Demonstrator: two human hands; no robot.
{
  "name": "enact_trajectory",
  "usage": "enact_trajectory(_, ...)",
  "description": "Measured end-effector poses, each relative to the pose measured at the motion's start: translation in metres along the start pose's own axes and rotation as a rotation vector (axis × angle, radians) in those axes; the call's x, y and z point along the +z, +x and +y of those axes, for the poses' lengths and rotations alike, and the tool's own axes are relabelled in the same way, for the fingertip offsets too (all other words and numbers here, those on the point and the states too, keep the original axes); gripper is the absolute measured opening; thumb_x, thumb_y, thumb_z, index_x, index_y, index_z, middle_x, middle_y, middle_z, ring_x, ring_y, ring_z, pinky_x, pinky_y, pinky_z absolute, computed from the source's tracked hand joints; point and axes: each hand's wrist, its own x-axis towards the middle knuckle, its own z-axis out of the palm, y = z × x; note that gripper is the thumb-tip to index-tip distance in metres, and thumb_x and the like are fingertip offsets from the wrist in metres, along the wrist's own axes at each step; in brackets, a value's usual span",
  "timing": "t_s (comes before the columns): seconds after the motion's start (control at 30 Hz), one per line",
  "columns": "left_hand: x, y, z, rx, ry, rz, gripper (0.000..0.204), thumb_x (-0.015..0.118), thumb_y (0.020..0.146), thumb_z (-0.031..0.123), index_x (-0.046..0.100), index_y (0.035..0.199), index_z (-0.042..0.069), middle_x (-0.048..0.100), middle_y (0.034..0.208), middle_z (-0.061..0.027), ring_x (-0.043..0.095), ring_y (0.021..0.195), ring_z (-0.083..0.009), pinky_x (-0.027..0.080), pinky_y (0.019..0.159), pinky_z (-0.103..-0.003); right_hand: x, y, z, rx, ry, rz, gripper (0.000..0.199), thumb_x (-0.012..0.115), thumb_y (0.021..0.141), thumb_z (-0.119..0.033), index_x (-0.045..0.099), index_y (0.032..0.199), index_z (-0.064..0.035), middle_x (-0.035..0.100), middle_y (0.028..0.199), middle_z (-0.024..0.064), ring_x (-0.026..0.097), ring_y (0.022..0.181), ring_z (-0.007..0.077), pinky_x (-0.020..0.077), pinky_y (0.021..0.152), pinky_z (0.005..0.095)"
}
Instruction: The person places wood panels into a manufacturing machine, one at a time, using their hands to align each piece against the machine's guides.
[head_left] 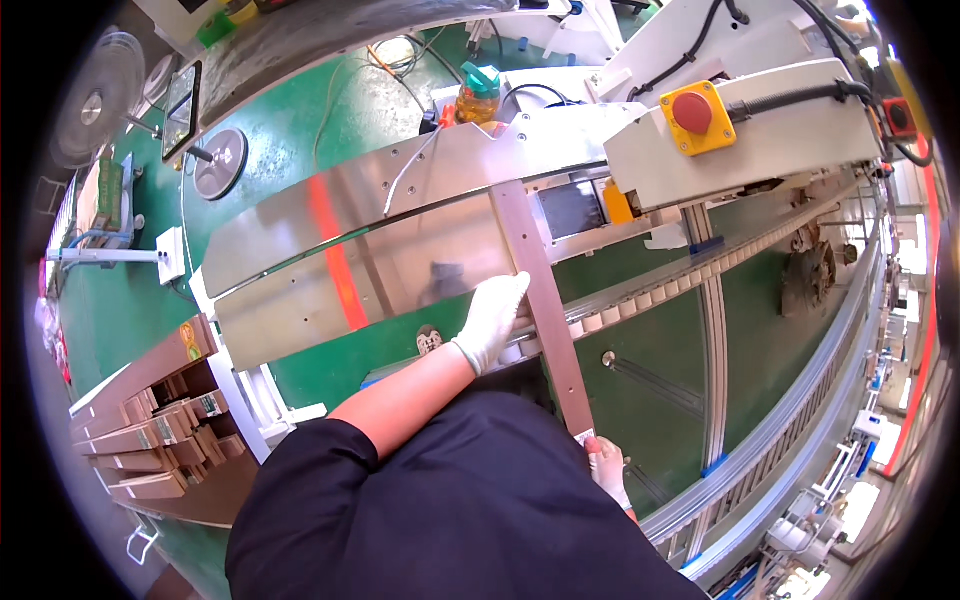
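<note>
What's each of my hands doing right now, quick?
Left hand: closed on the long edge of the brown board, fingers partly hidden.
Right hand: closed on the board's near end, fingers partly hidden.

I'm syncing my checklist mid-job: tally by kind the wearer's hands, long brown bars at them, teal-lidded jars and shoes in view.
Wearer's hands: 2 (left hand, right hand)
Long brown bar: 1
Teal-lidded jar: 1
Shoe: 1
Total: 5
</note>
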Motion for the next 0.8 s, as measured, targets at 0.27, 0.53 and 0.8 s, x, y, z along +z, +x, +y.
enact_trajectory(0.27,0.054,0.021,0.0,-0.035,-0.074,0.028,0.025,0.059,0.106,0.026,0.065,0.104,0.001,0.072,0.097,-0.0095,0.073,0.084,-0.021,0.061,0.079,-0.037,-0.038,0.035,0.025,0.007,-0.019,-0.041,0.05,0.055,0.107,-0.039,0.063,0.083,0.0039,0.06,0.076,0.0177,0.059,0.072,0.0352,0.0475,0.069,0.0414)
enact_trajectory(0.53,0.098,0.073,-0.024,0.191,0.199,-0.045,0.029,0.056,0.109,0.024,0.067,0.099,-0.001,0.07,0.095,-0.0078,0.071,0.083,-0.0182,0.061,0.08,-0.036,-0.092,0.077,0.073,-0.052,0.004,-0.064,0.048,0.053,0.108,-0.039,0.067,0.089,0.0029,0.063,0.08,0.0187,0.063,0.076,0.0389,0.0486,0.07,0.0437)
enact_trajectory(0.8,0.165,0.129,-0.051,0.287,0.417,0.002,0.034,0.058,0.109,0.032,0.069,0.115,0.001,0.072,0.108,-0.0036,0.07,0.096,-0.0141,0.058,0.087,-0.032,-0.165,0.12,0.079,-0.013,-0.026,-0.054,0.063,0.053,0.106,-0.055,0.065,0.085,0.0033,0.064,0.078,0.016,0.061,0.071,0.0292,0.0477,0.069,0.0411)
